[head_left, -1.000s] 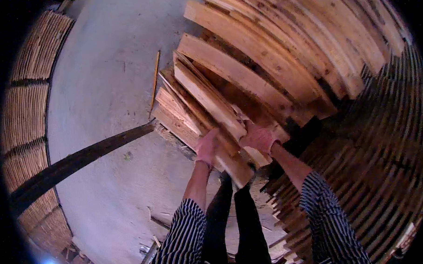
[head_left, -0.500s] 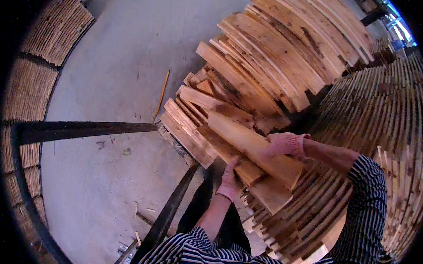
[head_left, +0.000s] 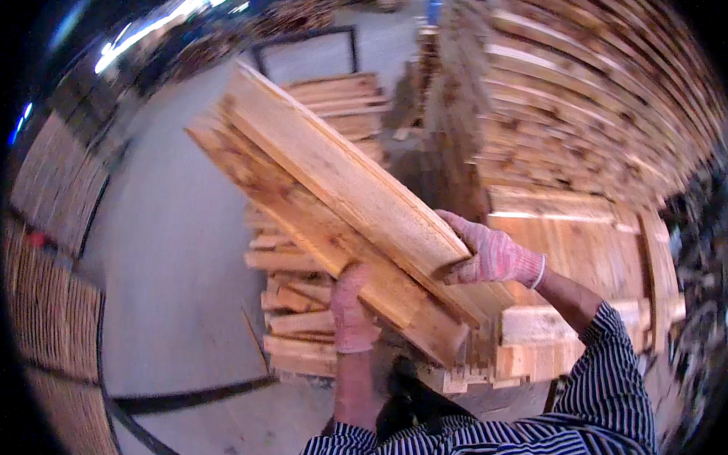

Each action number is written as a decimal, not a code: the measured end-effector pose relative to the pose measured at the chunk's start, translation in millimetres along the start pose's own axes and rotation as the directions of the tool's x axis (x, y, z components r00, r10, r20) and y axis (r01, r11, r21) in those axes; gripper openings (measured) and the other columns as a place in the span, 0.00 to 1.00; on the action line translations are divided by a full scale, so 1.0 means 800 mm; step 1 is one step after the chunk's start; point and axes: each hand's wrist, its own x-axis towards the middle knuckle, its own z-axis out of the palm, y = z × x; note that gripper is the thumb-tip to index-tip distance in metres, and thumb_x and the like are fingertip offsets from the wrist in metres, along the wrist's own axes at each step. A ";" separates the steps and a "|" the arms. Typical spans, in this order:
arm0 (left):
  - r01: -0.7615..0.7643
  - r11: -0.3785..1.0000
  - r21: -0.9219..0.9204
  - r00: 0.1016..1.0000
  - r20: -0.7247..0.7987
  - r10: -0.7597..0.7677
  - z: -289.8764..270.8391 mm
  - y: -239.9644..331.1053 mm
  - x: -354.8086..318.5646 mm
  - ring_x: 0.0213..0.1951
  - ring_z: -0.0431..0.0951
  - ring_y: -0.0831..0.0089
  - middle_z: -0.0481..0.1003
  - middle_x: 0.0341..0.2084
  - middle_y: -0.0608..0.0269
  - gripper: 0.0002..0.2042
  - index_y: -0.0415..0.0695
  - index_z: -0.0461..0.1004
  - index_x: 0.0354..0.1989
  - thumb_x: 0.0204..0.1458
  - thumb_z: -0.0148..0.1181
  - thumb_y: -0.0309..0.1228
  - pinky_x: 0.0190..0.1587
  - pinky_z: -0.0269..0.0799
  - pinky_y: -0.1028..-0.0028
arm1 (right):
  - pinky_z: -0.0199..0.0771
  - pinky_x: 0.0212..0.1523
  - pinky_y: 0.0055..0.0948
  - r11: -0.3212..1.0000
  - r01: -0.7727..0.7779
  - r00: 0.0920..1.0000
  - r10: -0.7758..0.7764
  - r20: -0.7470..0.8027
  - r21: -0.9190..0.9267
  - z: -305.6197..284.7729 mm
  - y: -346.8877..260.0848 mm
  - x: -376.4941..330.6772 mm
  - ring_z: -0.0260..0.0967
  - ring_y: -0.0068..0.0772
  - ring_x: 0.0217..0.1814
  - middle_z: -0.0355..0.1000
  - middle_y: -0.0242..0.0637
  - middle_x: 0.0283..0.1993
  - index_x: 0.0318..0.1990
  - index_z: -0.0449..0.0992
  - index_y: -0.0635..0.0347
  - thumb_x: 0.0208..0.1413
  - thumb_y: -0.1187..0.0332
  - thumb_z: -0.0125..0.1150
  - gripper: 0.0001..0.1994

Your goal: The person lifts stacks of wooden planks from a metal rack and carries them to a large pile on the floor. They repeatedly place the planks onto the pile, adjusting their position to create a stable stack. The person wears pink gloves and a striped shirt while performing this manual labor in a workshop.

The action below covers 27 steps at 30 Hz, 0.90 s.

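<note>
Two or more wooden boards [head_left: 338, 168] slant across the middle, lifted off the pile and overlapping lengthwise. In a pink-and-white knitted glove, my right hand [head_left: 489, 251] is closed around their near right edge. My left hand [head_left: 353, 310], gloved the same way and slightly blurred, grips them from the left and underneath; its fingers are partly hidden by the wood. Beneath the held boards lies a pile of loose boards [head_left: 300, 346], partly covered by them. Close to my right hand stands a stack of boards [head_left: 573, 256] with a flat wooden front.
A tall, layered stack of boards [head_left: 568, 100] rises at the far right. Dark metal bars [head_left: 193, 396] cross the floor at lower left, beside a thin stick [head_left: 254, 340]. Stacked slats [head_left: 58, 310] line the left side. A dark metal frame [head_left: 305, 39] stands beyond the pile.
My view has swung to the right. The boards have come up off the pile in both hands, and the board stacks on the right now stand in front of me.
</note>
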 end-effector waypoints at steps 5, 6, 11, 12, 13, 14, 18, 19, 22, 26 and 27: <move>-0.175 0.979 0.105 0.946 0.293 0.138 0.215 0.038 0.023 0.48 0.79 0.65 0.75 0.50 0.53 0.34 0.34 0.65 0.63 0.50 0.73 0.32 0.49 0.80 0.65 | 0.72 0.63 0.39 0.997 -0.071 0.837 0.061 -0.544 0.004 -0.096 -0.010 -0.070 0.71 0.41 0.65 0.74 0.51 0.60 0.70 0.61 0.62 0.39 0.52 0.83 0.52; -0.239 0.956 0.168 0.919 0.357 0.167 0.250 0.038 0.021 0.47 0.79 0.65 0.75 0.50 0.53 0.35 0.34 0.64 0.63 0.50 0.74 0.33 0.48 0.81 0.65 | 0.72 0.63 0.39 0.999 -0.012 0.787 0.034 -0.616 0.039 -0.112 -0.014 -0.084 0.71 0.41 0.64 0.75 0.51 0.59 0.70 0.61 0.62 0.38 0.51 0.84 0.53; -0.621 0.747 0.238 0.670 0.655 0.348 0.361 0.003 0.066 0.48 0.79 0.64 0.75 0.51 0.51 0.38 0.34 0.60 0.65 0.50 0.75 0.34 0.49 0.81 0.63 | 0.73 0.63 0.39 0.992 0.120 0.584 -0.107 -0.805 -0.045 -0.176 0.036 -0.135 0.72 0.41 0.64 0.75 0.52 0.59 0.70 0.60 0.63 0.35 0.47 0.85 0.56; -0.630 0.749 0.203 0.633 0.693 0.345 0.365 -0.018 0.082 0.50 0.78 0.63 0.74 0.53 0.51 0.39 0.35 0.60 0.66 0.50 0.76 0.35 0.52 0.80 0.62 | 0.73 0.63 0.39 0.983 0.168 0.565 -0.153 -0.811 -0.068 -0.186 0.046 -0.147 0.72 0.41 0.64 0.74 0.52 0.59 0.70 0.60 0.63 0.34 0.47 0.85 0.56; -0.623 0.764 0.168 0.600 0.729 0.329 0.368 -0.052 0.100 0.51 0.78 0.61 0.73 0.55 0.51 0.40 0.35 0.59 0.67 0.49 0.76 0.36 0.55 0.78 0.60 | 0.73 0.64 0.39 0.976 0.200 0.548 -0.185 -0.816 -0.088 -0.198 0.065 -0.160 0.72 0.41 0.64 0.74 0.51 0.60 0.71 0.60 0.63 0.33 0.47 0.86 0.57; -0.573 0.796 0.195 0.619 0.740 0.264 0.359 -0.072 0.124 0.53 0.77 0.60 0.72 0.57 0.51 0.40 0.36 0.59 0.67 0.49 0.77 0.36 0.57 0.77 0.60 | 0.70 0.66 0.40 0.937 0.322 0.501 -0.290 -0.815 -0.135 -0.206 0.077 -0.160 0.69 0.41 0.67 0.72 0.50 0.63 0.72 0.58 0.63 0.33 0.47 0.86 0.59; -0.544 0.774 0.324 0.562 0.825 0.050 0.397 -0.134 0.093 0.65 0.70 0.62 0.66 0.68 0.55 0.42 0.38 0.57 0.71 0.51 0.76 0.35 0.68 0.67 0.59 | 0.66 0.70 0.40 0.994 0.048 0.573 -0.106 -0.813 -0.096 -0.187 0.165 -0.222 0.65 0.41 0.71 0.69 0.48 0.66 0.72 0.58 0.64 0.34 0.47 0.85 0.58; -0.450 0.823 0.345 0.610 0.793 0.001 0.400 -0.153 0.085 0.64 0.70 0.63 0.67 0.67 0.55 0.42 0.38 0.57 0.71 0.51 0.76 0.34 0.67 0.68 0.59 | 0.65 0.71 0.40 0.989 0.094 0.601 -0.144 -0.786 -0.110 -0.186 0.191 -0.232 0.64 0.41 0.71 0.68 0.48 0.67 0.72 0.58 0.64 0.35 0.47 0.85 0.58; -0.766 0.509 0.392 0.498 0.863 0.084 0.407 -0.179 0.071 0.61 0.72 0.62 0.70 0.64 0.55 0.41 0.37 0.59 0.69 0.49 0.77 0.32 0.65 0.71 0.61 | 0.66 0.70 0.40 0.976 0.196 0.568 -0.187 -0.801 -0.089 -0.184 0.228 -0.244 0.65 0.42 0.71 0.70 0.48 0.65 0.71 0.59 0.64 0.35 0.46 0.85 0.58; -0.519 0.732 0.442 0.737 0.664 0.122 0.473 -0.157 0.011 0.57 0.76 0.62 0.74 0.57 0.51 0.37 0.36 0.66 0.64 0.48 0.79 0.35 0.61 0.73 0.62 | 0.68 0.68 0.39 0.966 0.255 0.606 -0.132 -0.784 0.035 -0.211 0.209 -0.288 0.66 0.42 0.70 0.70 0.49 0.66 0.72 0.57 0.66 0.40 0.45 0.82 0.56; -0.498 0.700 0.512 0.757 0.651 0.062 0.498 -0.135 -0.011 0.55 0.77 0.61 0.76 0.55 0.52 0.37 0.35 0.67 0.62 0.47 0.80 0.37 0.61 0.74 0.62 | 0.68 0.68 0.39 0.979 0.204 0.641 -0.121 -0.758 0.016 -0.229 0.193 -0.309 0.65 0.42 0.70 0.70 0.50 0.66 0.73 0.55 0.67 0.42 0.45 0.81 0.56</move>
